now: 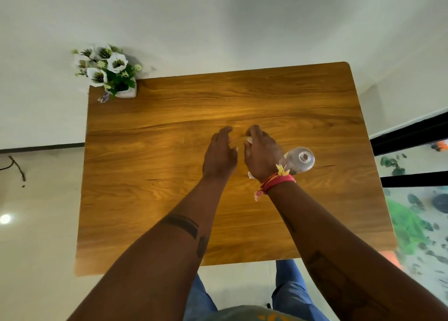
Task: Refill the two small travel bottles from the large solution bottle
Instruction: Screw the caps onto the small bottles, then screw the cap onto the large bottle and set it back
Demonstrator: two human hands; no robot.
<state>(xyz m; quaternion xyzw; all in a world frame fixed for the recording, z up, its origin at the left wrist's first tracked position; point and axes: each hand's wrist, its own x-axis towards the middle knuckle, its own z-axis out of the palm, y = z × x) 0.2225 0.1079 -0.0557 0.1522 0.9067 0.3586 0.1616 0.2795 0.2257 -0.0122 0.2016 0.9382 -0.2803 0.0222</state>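
Note:
The large clear solution bottle (pixel 301 159) stands uncapped on the wooden table (pixel 169 175), just right of my right wrist. My right hand (pixel 263 154) is over the table's middle with its fingers curled down round a small clear travel bottle (pixel 248 140), of which only a sliver shows. Another small clear piece (pixel 251 175) peeks out below that wrist; I cannot tell whether it is a second small bottle. My left hand (pixel 220 154) hovers close beside the right hand, fingers straight and holding nothing.
A white pot of artificial white flowers (pixel 109 70) sits at the table's far left corner. The wall runs behind the table, and a black-framed patterned panel (pixel 417 199) lies to its right. My legs in blue trousers (pixel 291 289) are at the near edge.

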